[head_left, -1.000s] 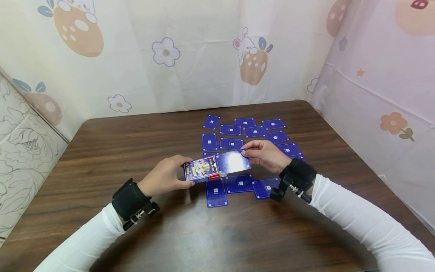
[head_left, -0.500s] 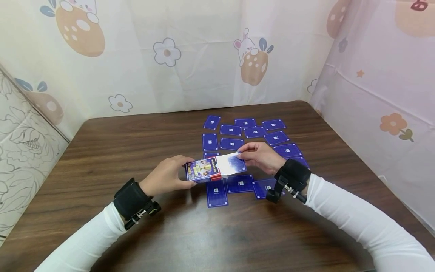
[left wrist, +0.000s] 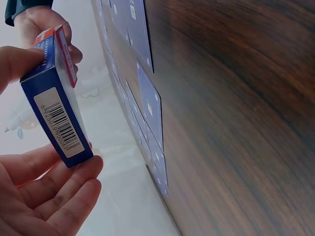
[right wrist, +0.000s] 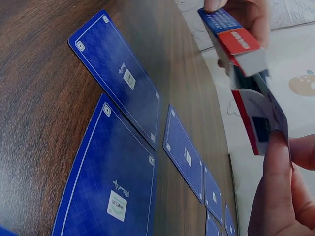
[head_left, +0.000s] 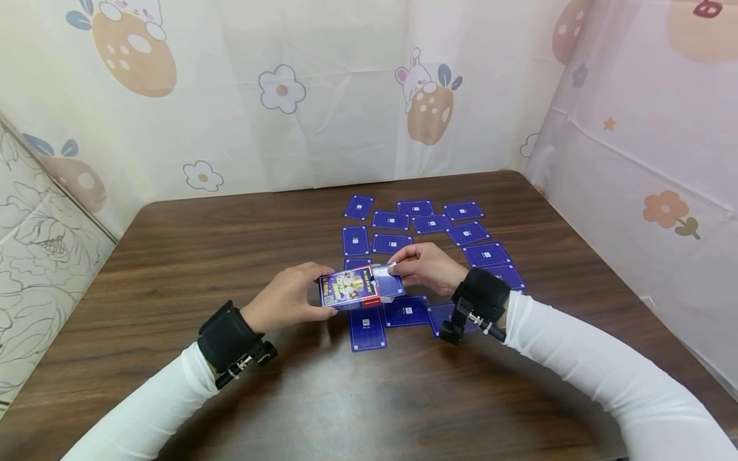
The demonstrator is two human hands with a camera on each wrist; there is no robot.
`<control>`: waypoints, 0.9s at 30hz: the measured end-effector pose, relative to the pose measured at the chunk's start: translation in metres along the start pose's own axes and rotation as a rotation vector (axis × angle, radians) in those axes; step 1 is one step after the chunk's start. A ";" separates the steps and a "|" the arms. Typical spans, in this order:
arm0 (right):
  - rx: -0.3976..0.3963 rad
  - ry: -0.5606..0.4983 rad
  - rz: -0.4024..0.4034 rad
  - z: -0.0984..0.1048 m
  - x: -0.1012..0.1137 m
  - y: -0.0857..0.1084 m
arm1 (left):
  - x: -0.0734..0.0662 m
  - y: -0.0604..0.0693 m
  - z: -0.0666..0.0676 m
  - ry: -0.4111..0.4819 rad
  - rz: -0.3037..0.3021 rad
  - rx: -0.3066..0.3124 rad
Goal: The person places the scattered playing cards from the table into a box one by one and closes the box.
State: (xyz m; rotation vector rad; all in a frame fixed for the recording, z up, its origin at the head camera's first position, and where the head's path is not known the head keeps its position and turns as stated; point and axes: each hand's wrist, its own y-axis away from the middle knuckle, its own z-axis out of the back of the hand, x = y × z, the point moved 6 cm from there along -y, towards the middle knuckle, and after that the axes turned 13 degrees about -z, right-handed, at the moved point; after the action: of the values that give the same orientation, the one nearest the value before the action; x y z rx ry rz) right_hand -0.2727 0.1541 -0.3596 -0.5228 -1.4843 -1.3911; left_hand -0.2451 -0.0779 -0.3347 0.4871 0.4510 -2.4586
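Observation:
My left hand [head_left: 282, 298] holds a small blue and red card box [head_left: 348, 288] by its long sides, thumb on one side and fingers on the other. The box's barcode end [left wrist: 59, 123] faces the left wrist camera. At the opposite, opened end, my right hand [head_left: 432, 269] pinches a blue playing card [head_left: 392, 288] that is partly inside the box. A red-edged flap [right wrist: 248, 123] hangs from that end in the right wrist view. Both hands are above the table; how many cards are inside the box is hidden.
Several blue cards lie spread on the brown wooden table [head_left: 230, 237], among them an upright-lying card [head_left: 367, 330] below the box and a card [head_left: 487, 254] right of my right hand. A patterned curtain [head_left: 340, 147] stands behind the table.
My right hand has moved left and the card has slid farther into the box, so less of it shows. My left hand and the box have shifted slightly right.

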 end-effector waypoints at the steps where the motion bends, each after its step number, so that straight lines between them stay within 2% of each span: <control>1: 0.003 0.005 -0.001 -0.001 0.000 0.000 | 0.000 0.000 0.000 -0.002 -0.001 0.001; 9: -0.026 -0.004 -0.025 -0.004 0.003 0.001 | -0.001 -0.002 0.000 -0.023 -0.006 -0.001; 13: -0.016 -0.013 -0.032 -0.004 0.002 0.002 | -0.001 -0.002 0.001 -0.023 -0.002 -0.003; 27: 0.126 -0.082 -0.060 0.000 -0.008 0.008 | 0.006 0.002 0.001 -0.035 0.008 -0.011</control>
State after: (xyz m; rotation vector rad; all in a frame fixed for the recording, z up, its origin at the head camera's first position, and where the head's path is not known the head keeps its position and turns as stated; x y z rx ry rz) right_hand -0.2625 0.1584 -0.3621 -0.4644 -1.6542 -1.3250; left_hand -0.2485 -0.0829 -0.3366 0.4396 0.4467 -2.4514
